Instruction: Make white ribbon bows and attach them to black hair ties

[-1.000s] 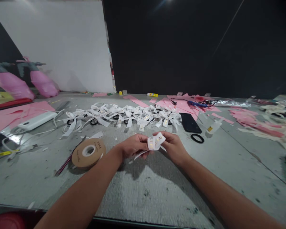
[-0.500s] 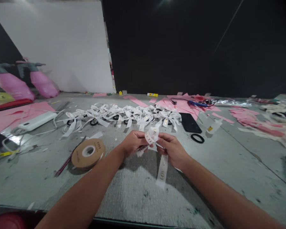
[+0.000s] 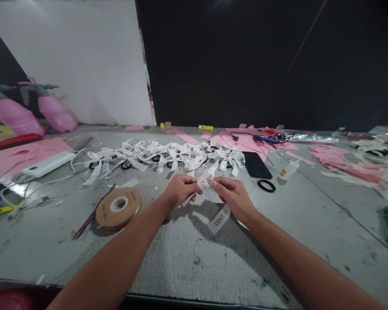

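A white ribbon (image 3: pixel 206 179) with gold lettering is pinched between both hands above the table, a small loop of it standing between the fingertips. My left hand (image 3: pixel 183 190) grips it from the left, with a short tail poking out below. From the other side my right hand (image 3: pixel 233 196) holds it between thumb and fingers, and a lettered tail (image 3: pixel 220 218) hangs under that hand. Just beyond lies a row of white ribbon bows (image 3: pixel 168 155), some with black rings among them. Left of my left forearm rests a brown cardboard ribbon spool (image 3: pixel 119 208).
A black phone (image 3: pixel 257 165), a black ring (image 3: pixel 266 186) and a small clear bottle (image 3: pixel 288 169) lie to the right. Scissors (image 3: pixel 92 214) lie beside the spool. At left are a white power strip (image 3: pixel 48 164) and pink spray bottles (image 3: pixel 56 113); pink scraps (image 3: pixel 339 157) lie at right.
The upright ribbon loop has become smaller and flatter between the fingers. The hanging tail has swung left and tilted, showing more of its lettering.
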Motion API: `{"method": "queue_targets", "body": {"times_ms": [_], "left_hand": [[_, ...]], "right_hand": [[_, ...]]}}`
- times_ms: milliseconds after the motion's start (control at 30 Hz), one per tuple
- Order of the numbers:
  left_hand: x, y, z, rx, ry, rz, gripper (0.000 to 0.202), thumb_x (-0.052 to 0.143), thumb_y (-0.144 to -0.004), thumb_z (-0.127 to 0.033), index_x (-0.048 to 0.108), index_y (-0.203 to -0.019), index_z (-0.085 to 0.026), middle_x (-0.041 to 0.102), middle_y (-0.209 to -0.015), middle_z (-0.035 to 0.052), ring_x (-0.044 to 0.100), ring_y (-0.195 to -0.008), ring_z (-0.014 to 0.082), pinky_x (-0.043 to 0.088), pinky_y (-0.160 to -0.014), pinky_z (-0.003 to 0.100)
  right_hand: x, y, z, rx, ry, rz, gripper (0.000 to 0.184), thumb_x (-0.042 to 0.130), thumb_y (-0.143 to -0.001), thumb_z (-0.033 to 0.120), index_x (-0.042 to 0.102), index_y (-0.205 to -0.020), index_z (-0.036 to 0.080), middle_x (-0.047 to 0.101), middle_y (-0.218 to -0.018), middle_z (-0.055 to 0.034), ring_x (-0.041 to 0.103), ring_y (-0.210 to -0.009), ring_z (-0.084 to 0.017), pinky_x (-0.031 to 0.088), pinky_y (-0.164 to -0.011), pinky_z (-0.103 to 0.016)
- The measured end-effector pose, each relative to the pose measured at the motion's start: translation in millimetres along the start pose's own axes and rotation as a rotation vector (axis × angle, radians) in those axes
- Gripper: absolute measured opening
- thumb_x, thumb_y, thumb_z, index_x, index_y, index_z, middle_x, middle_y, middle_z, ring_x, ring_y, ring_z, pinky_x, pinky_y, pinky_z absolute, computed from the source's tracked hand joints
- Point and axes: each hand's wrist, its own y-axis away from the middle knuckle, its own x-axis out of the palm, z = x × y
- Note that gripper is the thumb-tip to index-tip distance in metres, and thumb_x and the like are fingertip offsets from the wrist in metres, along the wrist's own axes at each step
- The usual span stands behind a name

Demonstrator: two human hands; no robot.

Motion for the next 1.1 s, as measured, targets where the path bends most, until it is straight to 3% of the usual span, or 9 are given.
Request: {"method": "queue_targets", "body": {"times_ms": [200, 367, 567, 667, 733, 800, 900, 1100], "left_hand": [[1.8, 2.1, -3.0, 0.021, -0.075, 0.011, 0.042, 0.078, -0.063, -0.054, 0.067, -0.066, -0.014, 0.055, -0.047, -0.0021, 0.045, -0.040, 0.0083, 0.033, -0.042, 0.021], [3.7, 1.2, -4.0, 0.073, -0.064, 0.006, 0.045, 0.081, -0.057, -0.056, 0.065, -0.063, -0.014, 0.054, -0.048, -0.0035, 0.044, -0.042, 0.0077, 0.033, -0.043, 0.021], [2.9, -0.9, -0.1, 0.063, -0.023, 0.007, 0.045, 0.083, -0.056, -0.053, 0.068, -0.068, -0.013, 0.055, -0.053, -0.0029, 0.044, -0.045, 0.0077, 0.034, -0.045, 0.021], [2.6, -1.2, 2.3, 0.039, -0.015, 0.031, 0.044, 0.085, -0.055, -0.050, 0.069, -0.071, -0.012, 0.057, -0.056, -0.0020, 0.047, -0.049, 0.0084, 0.035, -0.047, 0.021], [3.2, -0.8, 2.7, 0.034, -0.006, 0.053, 0.044, 0.086, -0.054, -0.049, 0.069, -0.070, -0.012, 0.057, -0.057, -0.0020, 0.047, -0.049, 0.0083, 0.035, -0.048, 0.021], [4.3, -0.3, 2.1, 0.036, 0.008, 0.057, 0.044, 0.087, -0.053, -0.049, 0.069, -0.069, -0.012, 0.057, -0.056, -0.0021, 0.047, -0.049, 0.0080, 0.035, -0.048, 0.021], [5.2, 0.2, 0.8, 0.041, 0.007, 0.045, 0.045, 0.086, -0.054, -0.050, 0.068, -0.068, -0.012, 0.056, -0.054, -0.0027, 0.044, -0.046, 0.0071, 0.034, -0.045, 0.020], [3.6, -1.3, 4.4, 0.084, -0.019, 0.074, 0.043, 0.081, -0.063, -0.052, 0.066, -0.073, -0.013, 0.059, -0.050, -0.0023, 0.045, -0.040, 0.0074, 0.034, -0.041, 0.019]], "right_hand": [[-1.2, -0.2, -0.4, -0.030, 0.076, -0.013, 0.037, 0.069, -0.083, 0.051, 0.076, -0.092, 0.017, 0.040, -0.054, 0.0039, 0.030, -0.049, -0.012, 0.024, -0.047, -0.026], [-2.7, -0.8, 1.5, -0.088, 0.111, 0.037, 0.033, 0.067, -0.087, 0.049, 0.077, -0.090, 0.018, 0.047, -0.057, 0.0019, 0.041, -0.054, -0.015, 0.032, -0.053, -0.028], [-4.0, -3.7, -1.0, -0.259, 0.122, 0.030, 0.019, 0.067, -0.088, 0.038, 0.078, -0.092, 0.022, 0.066, -0.088, -0.0048, 0.058, -0.083, -0.023, 0.043, -0.074, -0.033], [-3.4, -4.4, -5.3, -0.207, -0.019, 0.018, 0.026, 0.076, -0.081, 0.036, 0.075, -0.104, 0.024, 0.068, -0.097, -0.0050, 0.060, -0.086, -0.023, 0.045, -0.076, -0.034], [-2.6, -3.9, -6.5, -0.125, -0.114, 0.043, 0.035, 0.079, -0.077, 0.037, 0.073, -0.109, 0.023, 0.068, -0.091, -0.0036, 0.060, -0.078, -0.021, 0.046, -0.071, -0.033], [-2.1, -3.3, -5.7, -0.087, -0.137, 0.064, 0.033, 0.080, -0.076, 0.038, 0.074, -0.104, 0.022, 0.068, -0.084, -0.0026, 0.059, -0.073, -0.019, 0.046, -0.068, -0.032], [-2.2, -2.9, -3.0, -0.107, -0.054, 0.063, 0.021, 0.076, -0.078, 0.039, 0.075, -0.084, 0.019, 0.067, -0.076, -0.0028, 0.056, -0.069, -0.019, 0.044, -0.064, -0.030], [-2.3, -2.5, -2.9, -0.038, 0.047, 0.008, 0.030, 0.071, -0.079, 0.046, 0.073, -0.073, 0.016, 0.054, -0.057, 0.0007, 0.042, -0.053, -0.014, 0.030, -0.051, -0.027]]}}
